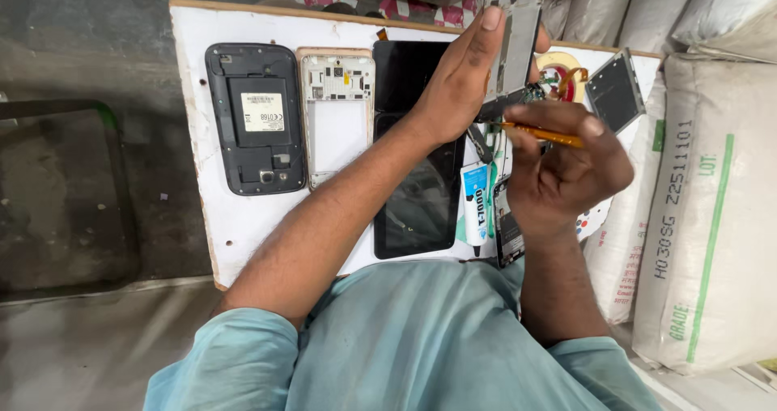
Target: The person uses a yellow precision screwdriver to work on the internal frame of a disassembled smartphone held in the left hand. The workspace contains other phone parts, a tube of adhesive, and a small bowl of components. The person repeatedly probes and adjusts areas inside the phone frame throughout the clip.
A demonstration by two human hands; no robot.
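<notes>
The left hand (465,79) is clasped around an opened phone body (514,31), fingers stretched up along its near edge and the thumb behind it, holding it upright and tilted over the far right part of the tabletop (202,136). The right hand (566,168) is clenched on a thin orange-handled tool (541,133), pinched between thumb and curled fingers, with the tool lying nearly level and its tip pointing left to the lower end of the phone body, where a small green circuit part shows.

Just behind the right hand sit a roll of tape (562,71) with a red and yellow core and a small dark rectangular part with a metal rim (615,91), tilted near the tabletop's right edge. Below the hands a white glue tube (476,205) with a blue label lies between the dark tablet screen (417,192) and another dark phone piece (508,229), partly hidden by the right wrist. The left forearm crosses over the tablet screen and covers its middle.

Farther left, well apart from the hands, lie a pale phone frame (337,116) with its inner board exposed and a black phone back (255,120) with a white label. White sacks (712,217) are stacked against the right side of the tabletop. The person's teal shirt (405,338) fills the near foreground.
</notes>
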